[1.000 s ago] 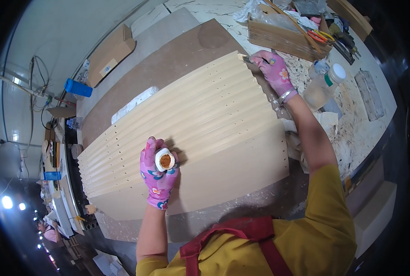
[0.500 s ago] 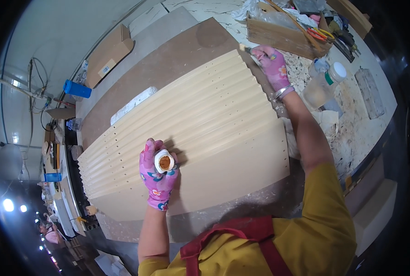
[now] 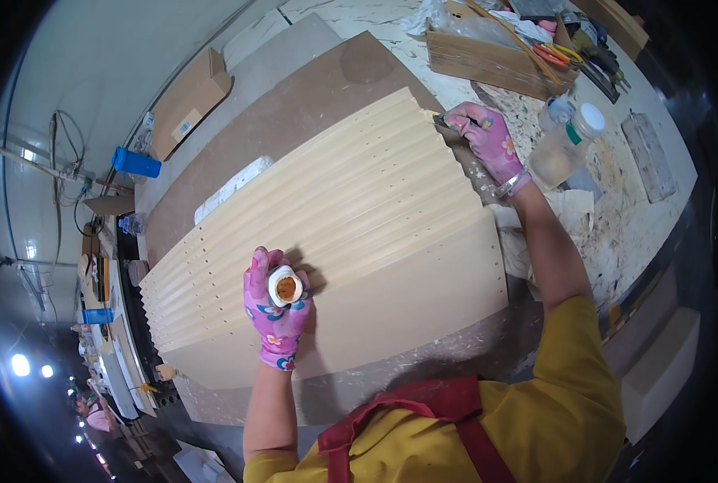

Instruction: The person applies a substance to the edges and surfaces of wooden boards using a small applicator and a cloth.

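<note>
Fanned stack of pale boards [image 3: 351, 241] on the bench, both gloved hands on it.

From my seat: left hand [image 3: 277, 310] rests mid-stack, fingers wrapped round a small open jar [image 3: 285, 286]; right hand [image 3: 488, 143] at the far edge pinches a thin tool [image 3: 446, 122], near a plastic bottle [image 3: 564, 145].

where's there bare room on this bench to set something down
Free: the brown board beyond the fanned panels, and the wide front panel between the left hand and the right edge. Crowded: the bench right of the right hand, with bottles, a tool box and rags.
</note>
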The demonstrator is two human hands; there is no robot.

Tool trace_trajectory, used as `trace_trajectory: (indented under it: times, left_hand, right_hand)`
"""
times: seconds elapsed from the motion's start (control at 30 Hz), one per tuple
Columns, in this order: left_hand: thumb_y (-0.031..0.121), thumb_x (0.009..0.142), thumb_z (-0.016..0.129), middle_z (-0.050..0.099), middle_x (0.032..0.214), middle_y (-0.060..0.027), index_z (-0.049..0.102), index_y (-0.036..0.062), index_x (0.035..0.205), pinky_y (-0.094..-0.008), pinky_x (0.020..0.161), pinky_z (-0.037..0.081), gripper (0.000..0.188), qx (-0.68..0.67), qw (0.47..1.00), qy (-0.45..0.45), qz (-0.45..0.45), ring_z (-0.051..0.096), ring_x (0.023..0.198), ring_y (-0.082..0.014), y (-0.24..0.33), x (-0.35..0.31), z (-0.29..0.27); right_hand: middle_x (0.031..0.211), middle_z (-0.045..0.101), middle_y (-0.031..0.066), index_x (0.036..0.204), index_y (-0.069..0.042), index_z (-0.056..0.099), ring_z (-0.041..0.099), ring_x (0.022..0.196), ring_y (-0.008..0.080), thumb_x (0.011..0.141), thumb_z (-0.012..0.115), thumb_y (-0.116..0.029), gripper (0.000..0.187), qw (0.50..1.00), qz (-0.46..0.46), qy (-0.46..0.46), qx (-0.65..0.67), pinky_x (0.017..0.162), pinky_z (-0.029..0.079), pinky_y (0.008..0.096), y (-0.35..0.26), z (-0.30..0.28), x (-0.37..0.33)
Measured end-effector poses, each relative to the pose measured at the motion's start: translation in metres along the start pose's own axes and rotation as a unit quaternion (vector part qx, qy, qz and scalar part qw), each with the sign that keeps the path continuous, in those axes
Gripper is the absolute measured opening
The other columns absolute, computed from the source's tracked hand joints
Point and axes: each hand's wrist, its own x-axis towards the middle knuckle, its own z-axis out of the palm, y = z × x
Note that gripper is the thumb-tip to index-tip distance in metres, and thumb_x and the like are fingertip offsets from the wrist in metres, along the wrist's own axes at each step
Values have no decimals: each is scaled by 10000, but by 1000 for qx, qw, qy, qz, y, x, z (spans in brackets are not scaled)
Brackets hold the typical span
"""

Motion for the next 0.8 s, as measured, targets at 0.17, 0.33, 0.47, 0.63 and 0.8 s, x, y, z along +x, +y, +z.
trace_trajectory:
  times: [0.17,0.33,0.47,0.63,0.8]
  left_hand:
    - [-75,784,658,565,1169,-120,356,109,1442,-311,882,492,747,-11,1000,3,-1,581,1008,-183,4,2,0]
    - [-76,780,657,565,1163,-118,359,103,1436,-314,877,495,743,-9,1000,2,11,581,1011,-185,2,1,0]
    - [-69,778,664,568,1154,-115,369,95,1426,-312,867,498,731,-5,1000,4,6,584,1001,-186,4,4,1]
    - [-42,780,676,570,1144,-117,370,91,1427,-303,867,494,727,17,1000,8,16,585,994,-183,4,1,-1]
    - [-42,786,677,570,1150,-118,362,93,1435,-305,866,493,734,10,1000,1,16,583,992,-181,6,3,0]
  right_hand:
    - [747,593,7,909,0,676,502,707,73,903,626,-180,187,996,-41,43,-72,658,423,228,9,-13,2]
    - [755,603,-1,924,2,676,498,699,69,896,610,-153,171,1000,-13,-7,-13,649,414,236,3,1,-1]
    - [790,640,33,956,5,664,553,761,96,885,583,-121,165,995,-40,62,-63,700,447,244,9,-5,8]
    - [827,651,50,943,2,656,588,787,116,888,577,-120,156,982,-156,34,-96,730,463,246,9,2,-3]
    - [845,656,45,932,-7,661,575,756,119,888,586,-129,150,987,-133,67,-60,708,462,252,14,-4,12]
